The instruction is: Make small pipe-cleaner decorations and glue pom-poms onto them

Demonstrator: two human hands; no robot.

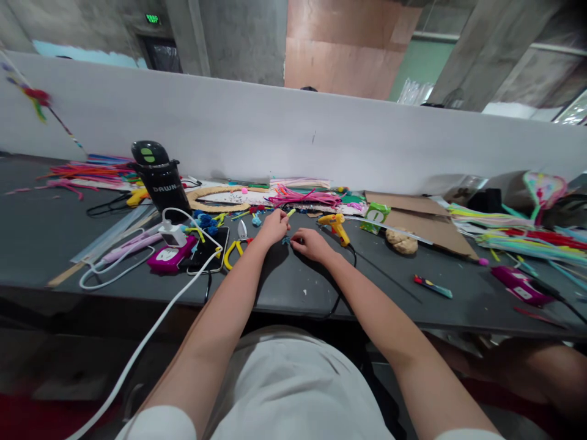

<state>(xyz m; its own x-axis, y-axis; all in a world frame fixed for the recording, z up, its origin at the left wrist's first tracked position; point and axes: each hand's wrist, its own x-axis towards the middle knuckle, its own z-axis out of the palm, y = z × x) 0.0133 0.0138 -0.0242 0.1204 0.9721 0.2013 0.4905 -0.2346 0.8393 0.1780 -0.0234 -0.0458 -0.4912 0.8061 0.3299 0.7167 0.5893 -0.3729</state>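
Blue bits (286, 241), seemingly unfinished
Left hand (274, 227) pinches a yellow-green stick (291, 212); right hand (312, 245) curls beside them, grip unclear.

Can't identify the blue scrap (286, 241) by the right hand (310, 245), far too small! Can't see the yellow-green piece's (291, 212) lower end inside the left hand (274, 227); can't follow the white cable (132, 366) past the bottom edge!
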